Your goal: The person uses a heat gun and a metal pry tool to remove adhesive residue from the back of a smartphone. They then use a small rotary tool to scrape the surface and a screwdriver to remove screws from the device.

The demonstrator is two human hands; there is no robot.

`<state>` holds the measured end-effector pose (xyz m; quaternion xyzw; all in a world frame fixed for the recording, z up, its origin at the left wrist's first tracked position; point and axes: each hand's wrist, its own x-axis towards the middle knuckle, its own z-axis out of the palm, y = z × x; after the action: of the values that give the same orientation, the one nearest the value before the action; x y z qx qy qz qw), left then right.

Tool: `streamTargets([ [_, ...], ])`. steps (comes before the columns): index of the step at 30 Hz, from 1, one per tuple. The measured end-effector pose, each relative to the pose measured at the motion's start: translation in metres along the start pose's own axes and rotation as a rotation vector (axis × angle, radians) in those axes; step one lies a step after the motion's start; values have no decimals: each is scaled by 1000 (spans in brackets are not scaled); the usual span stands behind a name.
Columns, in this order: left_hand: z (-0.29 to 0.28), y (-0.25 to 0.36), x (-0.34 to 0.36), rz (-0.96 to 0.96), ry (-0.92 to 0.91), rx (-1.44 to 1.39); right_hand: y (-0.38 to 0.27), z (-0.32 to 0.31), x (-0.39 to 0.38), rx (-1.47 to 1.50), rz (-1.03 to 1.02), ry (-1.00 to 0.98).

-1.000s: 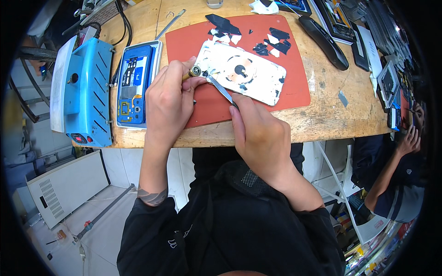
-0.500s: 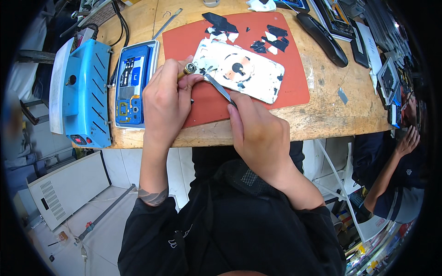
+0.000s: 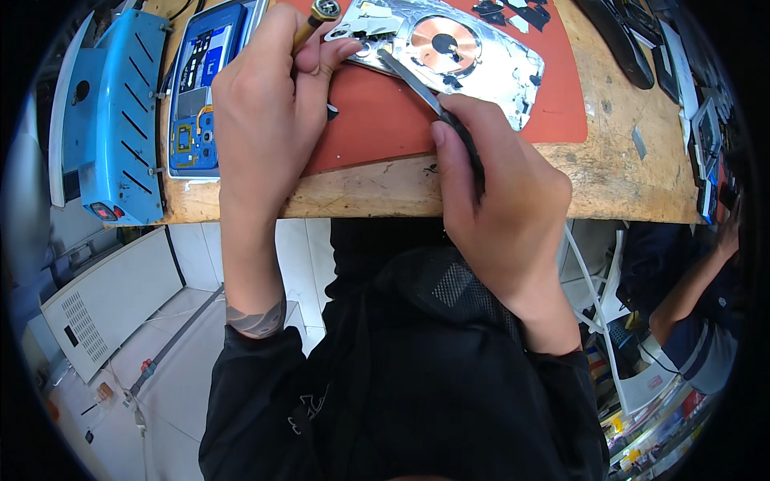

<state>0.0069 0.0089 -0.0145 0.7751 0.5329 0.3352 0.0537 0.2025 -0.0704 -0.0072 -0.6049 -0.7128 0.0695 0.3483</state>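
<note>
My left hand [image 3: 261, 112] is closed around a brass-coloured rod-like tool [image 3: 306, 30] with a round, patterned end cap. Its thumb and fingertips reach the near left corner of a silver phone body [image 3: 501, 72], which has a round copper coil [image 3: 427, 50] and dark scraps stuck on it. My right hand [image 3: 513, 188] grips a knife [image 3: 417, 86] with a narrow metal blade and dark handle. The blade tip rests at or just over the phone's left part, beside the coil; contact is hard to tell. The phone lies flat on a red mat [image 3: 377, 120].
Left stands a blue slotted metal box [image 3: 124, 120]. Beside my left hand lies an opened blue phone [image 3: 196, 132] in a pale tray. Black scraps [image 3: 525, 12] are on the mat; a black handheld tool [image 3: 618, 36] lies right. Another person's arm [image 3: 690, 289] shows far right.
The whole view has shifted, so the bench sits higher and my hands look larger. The phone's surface now looks silver rather than white. Both hands keep their tools.
</note>
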Motion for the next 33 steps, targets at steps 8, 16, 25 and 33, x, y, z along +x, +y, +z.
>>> streamTargets([
  [8, 1, 0, 3, 8, 11, -45, -2, -9, 14, -106, 41, -93],
  [16, 1, -2, 4, -2, 23, -73, -4, -7, 20, -130, 34, -100],
  [25, 0, -5, 11, -91, 7, -199, -1, -15, 21, -147, 26, -136],
  [33, -3, -3, 20, -168, -35, -358, 3, -21, 20, -100, 28, -135],
])
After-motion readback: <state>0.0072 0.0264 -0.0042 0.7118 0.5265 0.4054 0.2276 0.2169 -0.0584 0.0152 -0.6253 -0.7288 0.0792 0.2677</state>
